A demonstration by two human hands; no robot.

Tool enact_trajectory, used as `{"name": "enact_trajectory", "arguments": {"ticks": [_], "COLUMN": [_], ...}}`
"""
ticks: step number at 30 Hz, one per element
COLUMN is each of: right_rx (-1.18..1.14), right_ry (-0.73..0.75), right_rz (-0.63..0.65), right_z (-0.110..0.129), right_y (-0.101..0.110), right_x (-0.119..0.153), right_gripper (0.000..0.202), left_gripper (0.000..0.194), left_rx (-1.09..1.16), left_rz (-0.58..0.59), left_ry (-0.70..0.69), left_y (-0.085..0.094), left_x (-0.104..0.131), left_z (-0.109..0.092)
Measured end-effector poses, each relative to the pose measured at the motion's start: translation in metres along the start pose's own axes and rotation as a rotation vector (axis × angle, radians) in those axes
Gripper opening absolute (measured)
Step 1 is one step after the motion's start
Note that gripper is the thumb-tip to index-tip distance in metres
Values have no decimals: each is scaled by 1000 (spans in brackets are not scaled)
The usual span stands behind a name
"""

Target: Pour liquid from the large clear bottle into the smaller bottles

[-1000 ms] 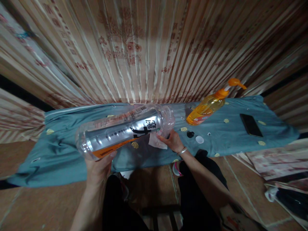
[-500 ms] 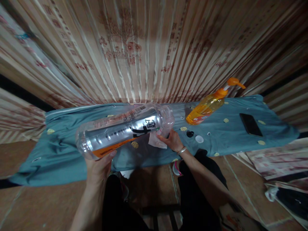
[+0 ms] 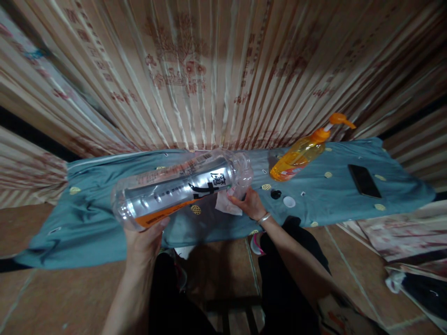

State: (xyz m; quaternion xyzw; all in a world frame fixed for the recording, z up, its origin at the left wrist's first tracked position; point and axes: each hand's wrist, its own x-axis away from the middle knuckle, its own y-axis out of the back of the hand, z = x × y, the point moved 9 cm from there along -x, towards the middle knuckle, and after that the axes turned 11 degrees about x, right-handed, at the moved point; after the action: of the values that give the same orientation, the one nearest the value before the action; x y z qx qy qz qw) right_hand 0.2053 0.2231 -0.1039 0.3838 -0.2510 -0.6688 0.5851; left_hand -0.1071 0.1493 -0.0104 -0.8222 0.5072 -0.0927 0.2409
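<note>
A large clear bottle (image 3: pixel 174 188) with a silver and orange label lies tilted in the air, its neck to the right. My left hand (image 3: pixel 145 237) supports its base from below. At the neck end is a small clear container (image 3: pixel 244 174), held by my right hand (image 3: pixel 249 204), with the bottle's mouth at or inside it. A white tissue (image 3: pixel 226 204) hangs or lies under the neck, beside my right fingers; whether I grip it is unclear.
A teal cloth (image 3: pixel 98 214) covers the narrow table. An orange pump bottle (image 3: pixel 293 160) stands right of my hands, near a black cap (image 3: pixel 275 194) and a white disc (image 3: pixel 289 201). Farther right lies a phone (image 3: pixel 364 180). A curtain (image 3: pixel 216 83) hangs behind.
</note>
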Motion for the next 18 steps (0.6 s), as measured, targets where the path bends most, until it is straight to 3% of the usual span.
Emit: {"name": "enact_trajectory", "arguments": {"ticks": [18], "right_rx": [13], "right_ry": [-15], "right_rz": [-4], "right_z": [-4], "right_y": [-4], "right_x": [0], "right_gripper": [47], "left_gripper": [71], "left_rx": [15], "left_rz": [-4], "left_ry": [7], "left_y": [0], "left_x": [0], "left_z": [1]}}
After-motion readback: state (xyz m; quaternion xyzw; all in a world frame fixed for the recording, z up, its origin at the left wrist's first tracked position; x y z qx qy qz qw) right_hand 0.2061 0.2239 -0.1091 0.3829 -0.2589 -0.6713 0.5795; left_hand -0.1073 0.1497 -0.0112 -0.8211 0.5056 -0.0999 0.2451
